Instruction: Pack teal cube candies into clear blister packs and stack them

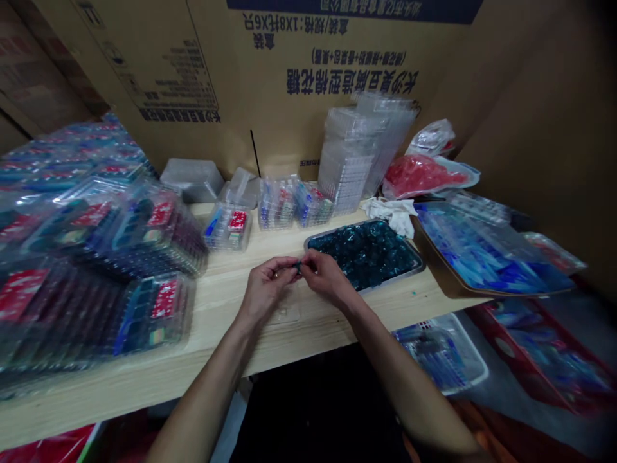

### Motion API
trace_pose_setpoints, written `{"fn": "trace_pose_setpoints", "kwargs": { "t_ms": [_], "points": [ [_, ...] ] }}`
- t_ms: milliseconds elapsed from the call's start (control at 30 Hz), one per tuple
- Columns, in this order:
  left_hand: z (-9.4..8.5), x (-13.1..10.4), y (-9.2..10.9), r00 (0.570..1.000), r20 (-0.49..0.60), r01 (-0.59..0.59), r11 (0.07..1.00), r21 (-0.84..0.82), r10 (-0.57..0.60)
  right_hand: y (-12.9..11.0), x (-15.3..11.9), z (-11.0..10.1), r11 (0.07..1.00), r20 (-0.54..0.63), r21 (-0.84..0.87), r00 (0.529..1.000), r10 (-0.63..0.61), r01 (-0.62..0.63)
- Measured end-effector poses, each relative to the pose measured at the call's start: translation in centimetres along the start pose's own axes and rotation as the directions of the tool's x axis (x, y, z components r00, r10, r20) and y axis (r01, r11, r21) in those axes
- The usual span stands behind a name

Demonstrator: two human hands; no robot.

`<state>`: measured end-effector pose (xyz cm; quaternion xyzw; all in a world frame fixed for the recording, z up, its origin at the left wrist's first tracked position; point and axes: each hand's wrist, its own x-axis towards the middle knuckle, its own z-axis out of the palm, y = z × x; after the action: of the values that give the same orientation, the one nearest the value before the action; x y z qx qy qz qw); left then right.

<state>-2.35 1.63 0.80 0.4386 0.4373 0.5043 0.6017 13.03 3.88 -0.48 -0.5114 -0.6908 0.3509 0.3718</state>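
Left hand (pixel 264 283) and right hand (pixel 324 273) meet above the surface (pixel 226 308), fingertips pinched together on a small dark-teal piece (pixel 298 265). The piece sits between both hands, just beside the tray (pixel 417 270) of teal pieces.

1. A pale wooden table (pixel 226 302) carries everything here.
2. A metal tray (pixel 418 269) filled with dark teal pieces sits to the right of centre.
3. Stacks of filled clear packs (pixel 96 270) with red labels crowd the left side.
4. A tall stack of empty clear plastic boxes (pixel 351 161) stands at the back.
5. A white cloth (pixel 393 212) lies just behind the tray.
6. A bag of red pieces (pixel 421 173) rests at the back right.
7. A brown tray of blue parts (pixel 482 257) lies at the right edge.
8. A large cardboard box (pixel 270 77) with printed characters forms the backdrop.
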Motion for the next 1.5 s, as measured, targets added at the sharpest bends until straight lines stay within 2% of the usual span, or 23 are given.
{"fn": "trace_pose_setpoints", "kwargs": {
  "t_ms": [100, 167, 267, 300, 367, 467, 533, 600, 733, 800, 867, 967, 1033, 1100, 1133, 1200, 1267, 1400, 1500],
  "points": [
    [-1.6, 0.7, 0.4, 0.998, -0.07, -0.004, 0.999, 0.041, 0.007, -0.2, 0.0, -0.7, 0.991, 0.01, -0.128, 1.0, -0.026, 0.027],
    [-3.3, 1.4, 0.4, 0.991, -0.125, -0.031, 0.992, 0.124, 0.046, 0.2, -0.1, -1.9, 0.938, -0.065, -0.346, 0.998, 0.004, -0.026],
    [-5.8, 2.3, 0.1, 0.974, -0.128, -0.118, 0.905, 0.409, 0.185, 1.4, -0.3, -3.9, 0.695, -0.186, -0.691, 0.978, 0.095, -0.199],
    [-6.3, 2.5, 0.0, 0.968, -0.089, -0.156, 0.843, 0.515, 0.234, 1.8, -0.3, -4.4, 0.618, -0.187, -0.754, 0.974, 0.126, -0.224],
    [-6.6, 2.7, -0.5, 0.956, 0.033, -0.235, 0.697, 0.677, 0.291, 2.5, -0.4, -5.0, 0.537, -0.151, -0.816, 0.976, 0.159, -0.214],
    [-6.3, 2.9, -1.3, 0.933, 0.231, -0.347, 0.517, 0.782, 0.276, 3.0, -0.3, -5.0, 0.523, -0.12, -0.832, 0.98, 0.157, -0.186],
    [-6.0, 3.0, -1.9, 0.913, 0.322, -0.404, 0.437, 0.803, 0.252, 3.2, -0.3, -4.8, 0.529, -0.111, -0.829, 0.98, 0.167, -0.184],
    [-5.9, 2.9, -2.6, 0.901, 0.367, -0.431, 0.39, 0.814, 0.23, 3.2, -0.5, -4.7, 0.53, -0.098, -0.827, 0.977, 0.187, -0.184],
    [-6.2, 2.5, -3.4, 0.904, 0.369, -0.424, 0.348, 0.836, 0.215, 3.3, -0.7, -4.9, 0.539, -0.08, -0.825, 0.98, 0.184, -0.169],
    [-6.3, 2.0, -3.3, 0.909, 0.35, -0.412, 0.365, 0.835, 0.224, 3.6, -0.7, -5.1, 0.585, -0.118, -0.789, 0.981, 0.157, -0.189],
    [-6.1, 1.3, -3.0, 0.918, 0.288, -0.384, 0.429, 0.818, 0.273, 3.8, -0.8, -5.3, 0.693, -0.211, -0.686, 0.972, 0.105, -0.223],
    [-4.5, 0.5, -2.4, 0.935, 0.069, -0.288, 0.627, 0.724, 0.349, 4.1, -0.9, -4.9, 0.922, -0.336, -0.353, 0.941, 0.034, -0.159],
    [-2.5, 0.3, -2.1, 0.964, -0.057, -0.19, 0.819, 0.541, 0.261, 4.1, -0.9, -3.8, 0.997, -0.332, -0.052, 0.943, 0.041, -0.062],
    [0.0, 0.5, -2.2, 0.995, -0.067, -0.059, 0.96, 0.274, 0.08, 3.9, -0.8, -2.4, 0.981, -0.271, 0.195, 0.961, 0.055, -0.001],
    [1.1, 0.7, -2.3, 0.999, -0.044, 0.001, 0.988, 0.152, 0.006, 3.8, -0.8, -1.7, 0.964, -0.245, 0.267, 0.968, 0.054, 0.014],
    [2.9, 1.2, -2.5, 0.998, -0.012, 0.064, 0.998, -0.014, -0.064, 3.5, -0.8, -0.6, 0.955, -0.224, 0.295, 0.974, 0.045, 0.024],
    [3.6, 1.6, -2.6, 0.997, -0.029, 0.063, 0.994, -0.086, -0.065, 3.1, -1.0, -0.2, 0.974, -0.233, 0.226, 0.972, 0.028, 0.026],
    [3.0, 1.8, -2.4, 0.993, -0.081, 0.07, 0.988, -0.135, -0.082, 2.5, -1.4, -0.7, 0.991, -0.175, 0.112, 0.983, -0.049, 0.069],
    [2.4, 2.2, -2.3, 0.99, -0.083, 0.099, 0.986, -0.133, -0.11, 2.5, -1.4, -1.0, 0.992, -0.155, 0.114, 0.987, -0.036, 0.054]
  ]
}}
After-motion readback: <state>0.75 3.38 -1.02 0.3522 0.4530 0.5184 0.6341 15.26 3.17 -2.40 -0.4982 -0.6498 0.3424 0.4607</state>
